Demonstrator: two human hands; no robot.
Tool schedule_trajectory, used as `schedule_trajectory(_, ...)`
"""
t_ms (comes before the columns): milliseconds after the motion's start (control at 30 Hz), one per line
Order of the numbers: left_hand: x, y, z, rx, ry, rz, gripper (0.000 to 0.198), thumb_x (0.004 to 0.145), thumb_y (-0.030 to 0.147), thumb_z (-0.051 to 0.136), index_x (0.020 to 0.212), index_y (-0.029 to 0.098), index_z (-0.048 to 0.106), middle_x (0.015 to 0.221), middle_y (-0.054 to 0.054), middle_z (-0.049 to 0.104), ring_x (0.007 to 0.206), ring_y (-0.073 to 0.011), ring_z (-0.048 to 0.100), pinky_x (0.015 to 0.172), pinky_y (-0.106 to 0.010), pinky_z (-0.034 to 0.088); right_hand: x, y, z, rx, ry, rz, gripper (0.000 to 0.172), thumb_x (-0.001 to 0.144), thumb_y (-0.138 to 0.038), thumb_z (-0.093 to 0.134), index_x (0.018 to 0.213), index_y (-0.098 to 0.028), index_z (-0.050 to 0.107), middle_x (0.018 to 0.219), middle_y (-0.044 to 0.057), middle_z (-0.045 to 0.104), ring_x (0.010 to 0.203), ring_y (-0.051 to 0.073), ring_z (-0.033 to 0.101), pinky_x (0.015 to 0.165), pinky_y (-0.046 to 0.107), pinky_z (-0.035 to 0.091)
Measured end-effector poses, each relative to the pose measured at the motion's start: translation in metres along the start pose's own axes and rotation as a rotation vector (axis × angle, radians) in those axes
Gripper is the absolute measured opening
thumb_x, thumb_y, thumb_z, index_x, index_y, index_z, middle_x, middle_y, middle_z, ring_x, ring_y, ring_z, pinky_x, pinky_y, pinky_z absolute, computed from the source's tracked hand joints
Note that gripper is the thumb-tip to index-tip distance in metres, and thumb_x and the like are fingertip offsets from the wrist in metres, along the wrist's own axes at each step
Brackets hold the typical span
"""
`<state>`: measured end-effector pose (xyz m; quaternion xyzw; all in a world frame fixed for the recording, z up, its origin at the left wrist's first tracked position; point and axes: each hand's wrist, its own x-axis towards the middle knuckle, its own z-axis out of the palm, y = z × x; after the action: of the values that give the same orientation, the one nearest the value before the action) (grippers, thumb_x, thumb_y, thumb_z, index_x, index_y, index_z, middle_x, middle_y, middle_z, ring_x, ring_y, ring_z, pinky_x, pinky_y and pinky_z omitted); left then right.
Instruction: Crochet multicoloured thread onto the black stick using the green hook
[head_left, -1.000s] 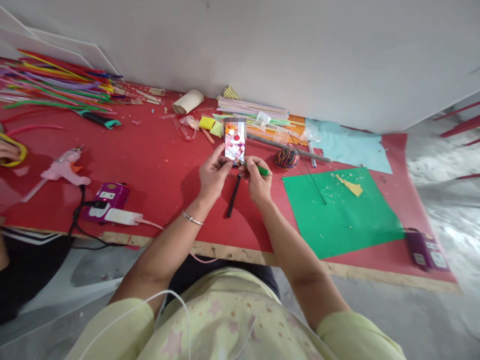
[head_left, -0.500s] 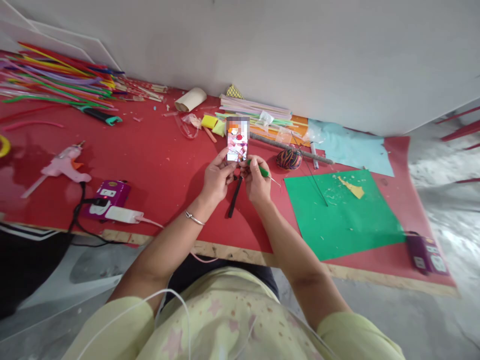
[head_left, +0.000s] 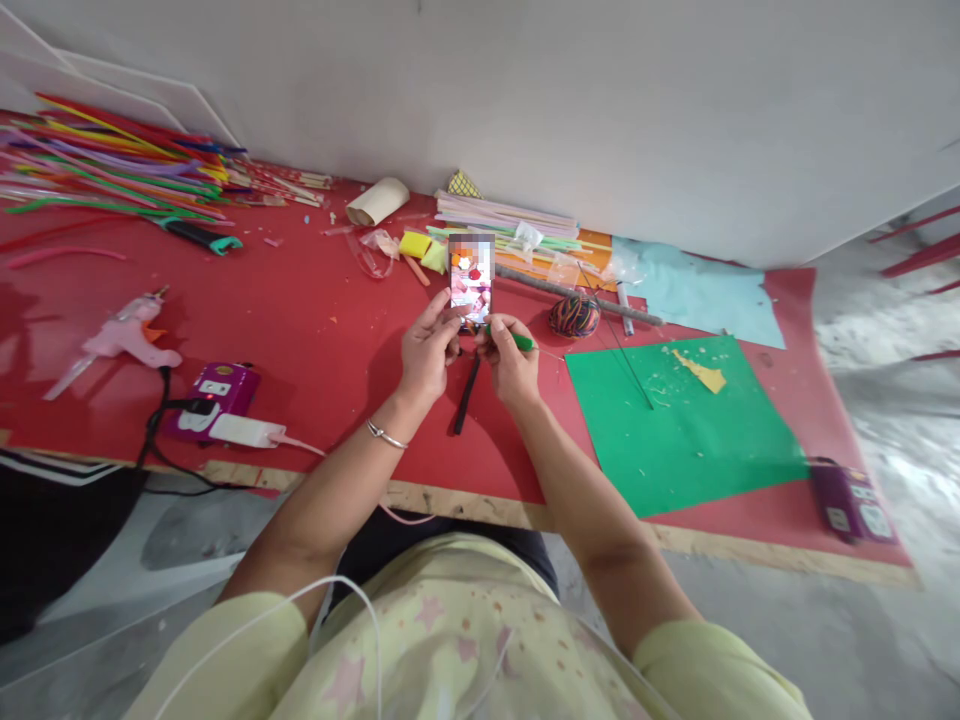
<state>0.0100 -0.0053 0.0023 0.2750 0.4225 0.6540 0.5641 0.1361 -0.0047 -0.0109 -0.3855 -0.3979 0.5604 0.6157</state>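
A phone (head_left: 470, 276) with a lit screen stands upright on the red table (head_left: 315, 330). My left hand (head_left: 426, 350) is curled at the phone's lower edge, its fingers touching it. My right hand (head_left: 512, 362) is closed on a thin green-handled tool (head_left: 519, 342) whose tip points right. A flat black strip (head_left: 466, 393) lies on the table between the two hands. Whether the left fingers also pinch something small is hidden.
A green sheet (head_left: 682, 425) with a yellow scrap lies to the right, a yarn ball (head_left: 574, 316) behind it. At left are a pink glue gun (head_left: 120, 338), a purple power strip (head_left: 214, 393) and a heap of coloured sticks (head_left: 112, 170). Another purple box (head_left: 851, 498) sits far right.
Another person's hand with a yellow ring at the far left edge has gone from view. My hands and the phone stay almost where they were; the view shifted slightly.
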Motion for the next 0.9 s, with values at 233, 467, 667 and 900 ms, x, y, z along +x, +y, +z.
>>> schedule_trajectory(233, 0.0035, -0.0019, -0.003, 0.015, 0.024, 0.063, 0.059, 0.074, 0.037, 0.091, 0.132, 0.028, 0.079, 0.113, -0.007, 0.083, 0.051, -0.003, 0.043, 0.043, -0.021, 0.025, -0.0011, 0.0013, -0.0001, -0.037, -0.017, -0.028, 0.036, 0.09, -0.059, 0.078, 0.09, -0.024, 0.071, 0.074, -0.002, 0.071, 0.063, 0.01, 0.059, 0.06, 0.025, 0.048)
schedule_trajectory(467, 0.003, -0.002, -0.0022, -0.001, 0.022, 0.07, 0.057, 0.071, 0.038, 0.094, 0.125, 0.024, 0.08, 0.109, -0.007, 0.083, 0.049, -0.002, 0.044, 0.042, -0.02, 0.026, -0.0013, 0.0017, 0.0013, -0.025, 0.017, -0.032, 0.038, 0.089, -0.061, 0.078, 0.092, -0.024, 0.071, 0.075, -0.002, 0.073, 0.062, 0.01, 0.061, 0.06, 0.024, 0.049)
schedule_trajectory(667, 0.0045, 0.0007, -0.0023, -0.023, 0.082, 0.027, 0.057, 0.063, 0.039, 0.098, 0.115, 0.023, 0.081, 0.107, -0.005, 0.083, 0.049, -0.0015, 0.046, 0.042, -0.019, 0.026, -0.0026, -0.0015, 0.0047, -0.028, 0.048, -0.021, 0.041, 0.086, -0.063, 0.08, 0.09, -0.024, 0.07, 0.074, -0.002, 0.073, 0.061, 0.01, 0.06, 0.058, 0.024, 0.05)
schedule_trajectory(900, -0.0001, -0.0028, -0.0014, -0.009, 0.016, 0.022, 0.07, 0.071, 0.033, 0.095, 0.137, 0.029, 0.075, 0.114, -0.007, 0.083, 0.05, -0.0014, 0.043, 0.043, -0.02, 0.026, -0.0019, 0.0003, 0.0031, -0.04, 0.041, -0.034, 0.036, 0.089, -0.06, 0.078, 0.092, -0.025, 0.071, 0.076, -0.003, 0.073, 0.062, 0.01, 0.062, 0.06, 0.024, 0.051)
